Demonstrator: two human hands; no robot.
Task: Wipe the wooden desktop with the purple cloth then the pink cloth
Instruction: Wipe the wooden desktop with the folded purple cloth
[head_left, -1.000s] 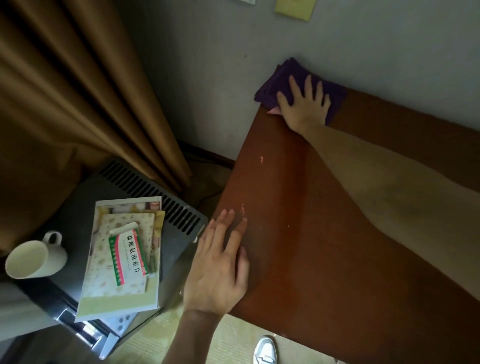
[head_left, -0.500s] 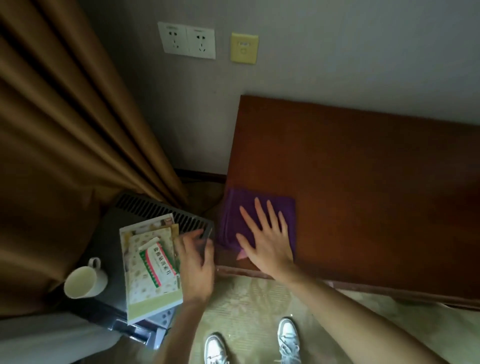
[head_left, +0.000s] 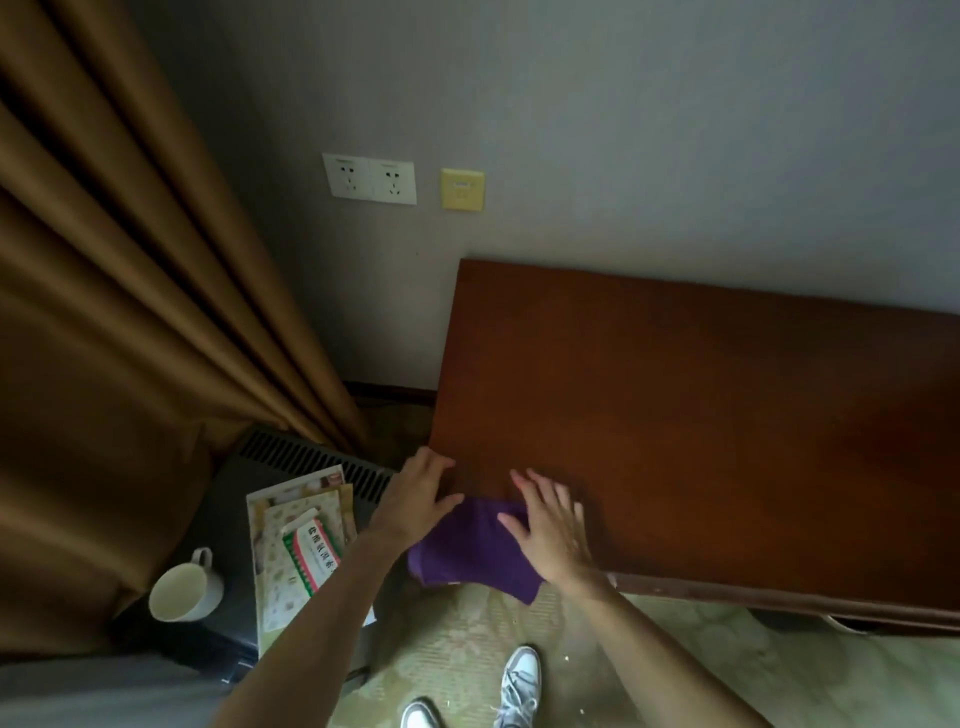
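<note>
Here the only container in view is a white mug, standing upright with its handle turned away from the person; its inside looks pale, and whether anything is in it cannot be told. It stands on a dark ventilated unit to the left of the desk, just beside a stack of patterned booklets topped by a small red, green and white box.

The purple cloth lies at the near left corner of the desk, bunched rather than flat. Its long axis runs roughly from the desk's left edge toward the person's right, slanting down, and its lower right corner hangs past the front edge of the desk above the floor.

The right hand lies palm down on the right part of the cloth, its fingers straight and spread, pointing away toward the wall; the forearm reaches in from the lower right. The left hand rests at the desk's left edge, touching the cloth's upper left part, with fingers relaxed and close together and the thumb reaching toward the cloth; it grips nothing that shows. Its forearm comes up from the lower left.

Below, two white sneakers stand on the pale green floor. A brown curtain hangs at left, and wall sockets sit beside a yellow plate.
</note>
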